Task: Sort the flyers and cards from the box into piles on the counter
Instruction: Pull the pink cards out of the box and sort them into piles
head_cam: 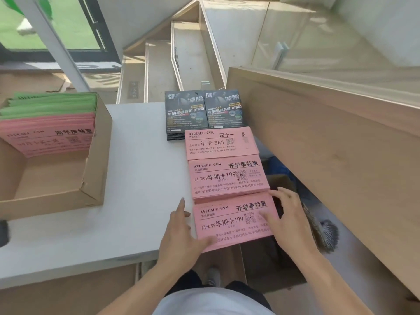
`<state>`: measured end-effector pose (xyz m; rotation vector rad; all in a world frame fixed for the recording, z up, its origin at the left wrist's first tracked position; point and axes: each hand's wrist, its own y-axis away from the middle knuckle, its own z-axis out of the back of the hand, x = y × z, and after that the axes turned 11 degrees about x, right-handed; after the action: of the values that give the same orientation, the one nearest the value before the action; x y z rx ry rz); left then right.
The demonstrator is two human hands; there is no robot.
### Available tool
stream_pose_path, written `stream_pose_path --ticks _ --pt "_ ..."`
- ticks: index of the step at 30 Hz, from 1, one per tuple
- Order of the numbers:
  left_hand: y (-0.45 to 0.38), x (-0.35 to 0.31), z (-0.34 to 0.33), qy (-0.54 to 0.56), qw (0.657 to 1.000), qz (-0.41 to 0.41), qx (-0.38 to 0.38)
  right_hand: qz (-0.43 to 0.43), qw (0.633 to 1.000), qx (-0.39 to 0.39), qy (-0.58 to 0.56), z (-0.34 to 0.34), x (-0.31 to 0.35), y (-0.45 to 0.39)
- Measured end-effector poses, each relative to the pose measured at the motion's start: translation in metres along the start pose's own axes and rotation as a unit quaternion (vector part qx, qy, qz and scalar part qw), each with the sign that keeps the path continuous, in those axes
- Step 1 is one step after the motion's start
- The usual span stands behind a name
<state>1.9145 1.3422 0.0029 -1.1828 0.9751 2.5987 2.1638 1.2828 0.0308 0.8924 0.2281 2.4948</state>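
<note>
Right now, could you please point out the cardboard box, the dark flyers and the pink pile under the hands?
cardboard box (95, 160), head view, on its right wall.
dark flyers (204, 110), head view, on the printed faces, near the seam.
nearest pink pile (229, 220), head view, on its top sheet, between the hands.

The white counter (136, 155) carried an open cardboard box (91, 178) at its left side. Along its right edge lay two stacks of dark flyers (204, 110) side by side at the far end, then three piles of pink cards (227, 176) in a row toward the near edge, the nearest overhanging it.
</note>
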Motion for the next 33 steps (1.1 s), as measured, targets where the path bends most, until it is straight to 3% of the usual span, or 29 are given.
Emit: stream_pose_path --ticks 6,13,19,22,29,33 --pt "0.009 0.006 -0.024 -0.204 0.975 -0.085 -0.009 -0.027 0.985 0.168 0.035 0.000 -0.011 0.018" --pt "0.001 0.004 -0.020 -0.153 0.980 -0.116 -0.040 -0.005 0.994 0.074 0.077 -0.015 -0.011 0.015" --pt "0.002 0.007 -0.015 -0.142 0.983 -0.113 -0.028 -0.006 0.993 0.076 0.095 -0.025 -0.009 0.019" --pt "0.000 0.009 -0.013 -0.148 0.982 -0.116 -0.019 0.008 0.981 0.059 0.186 -0.031 -0.001 0.021" --pt "-0.003 0.016 0.004 -0.117 0.986 -0.116 0.028 0.041 0.971 0.151 0.180 -0.040 0.046 0.017" --pt "0.008 0.020 0.040 -0.054 0.988 -0.142 -0.035 0.070 0.978 0.133 0.146 -0.037 0.089 0.009"
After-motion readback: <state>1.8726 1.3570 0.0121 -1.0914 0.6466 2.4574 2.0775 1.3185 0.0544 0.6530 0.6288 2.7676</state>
